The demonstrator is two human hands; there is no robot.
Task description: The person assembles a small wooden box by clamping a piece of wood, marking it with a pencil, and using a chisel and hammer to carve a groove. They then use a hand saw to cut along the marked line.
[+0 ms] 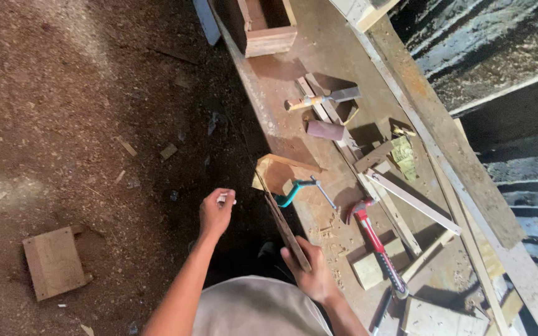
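Observation:
My right hand [309, 269] grips the near end of a thin, flat wooden piece [281, 218] that stands on edge along the workbench's front edge and rises to a pointed far end. A teal clamp [299, 188] sits against that far end. My left hand [215, 213] hovers over the dirt floor to the left of the bench, fingers pinched on a small white object [225, 199].
The workbench [331, 50] carries a red-handled hammer [378, 249], a chisel [322, 98], a metal square [412, 200], wood offcuts, shavings and a wooden box [269, 28] at the far end. A square wooden block [54, 261] lies on the floor at left.

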